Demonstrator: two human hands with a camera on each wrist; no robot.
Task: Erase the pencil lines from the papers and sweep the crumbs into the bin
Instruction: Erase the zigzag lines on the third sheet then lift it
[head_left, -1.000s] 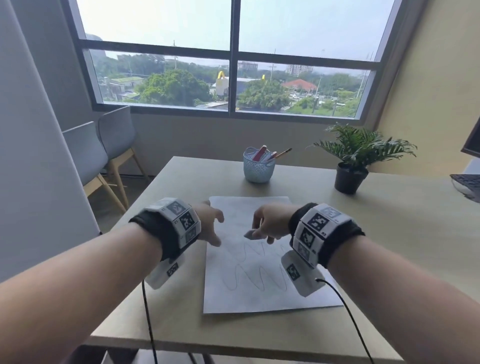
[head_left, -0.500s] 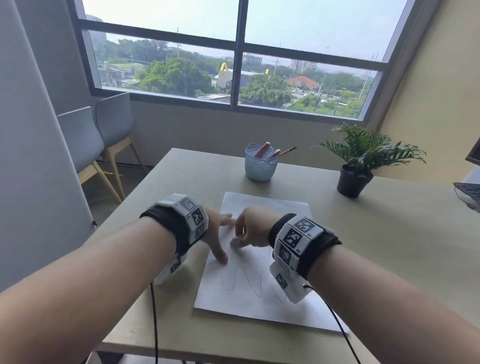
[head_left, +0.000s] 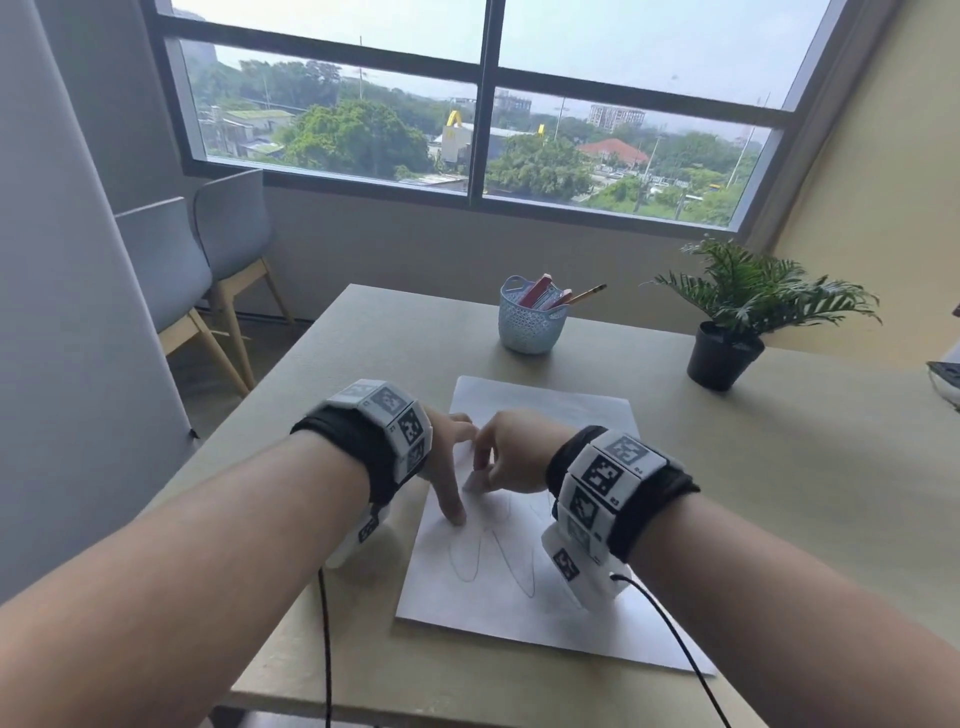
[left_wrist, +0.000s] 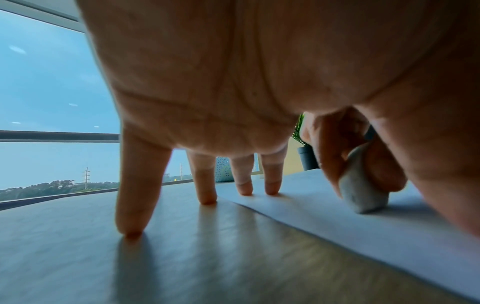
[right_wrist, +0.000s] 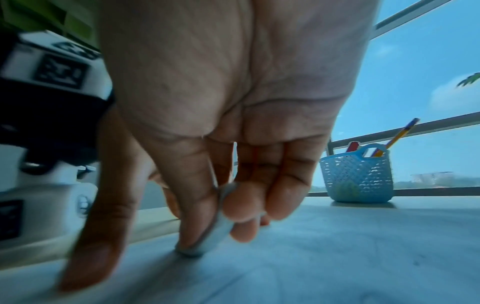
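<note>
The right hand (head_left: 511, 457) has slid its eraser (head_left: 474, 480) leftward, near the basket (head_left: 527, 322).

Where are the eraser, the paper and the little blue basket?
eraser (left_wrist: 363, 193), left wrist view, its grey lower end.
paper (head_left: 519, 613), head view, bare near part.
little blue basket (head_left: 524, 325), head view, its woven wall.

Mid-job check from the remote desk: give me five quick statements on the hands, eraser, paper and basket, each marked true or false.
1. The right hand pinches the eraser against the paper. True.
2. The left hand is lifted clear of the table. False: its spread fingers press down, some on the paper, some on the table.
3. The pencil lines are all gone. False: wavy lines still show.
4. The blue basket holds a pencil. True.
5. The potted plant stands on the paper. False: it stands apart, on the table.
</note>
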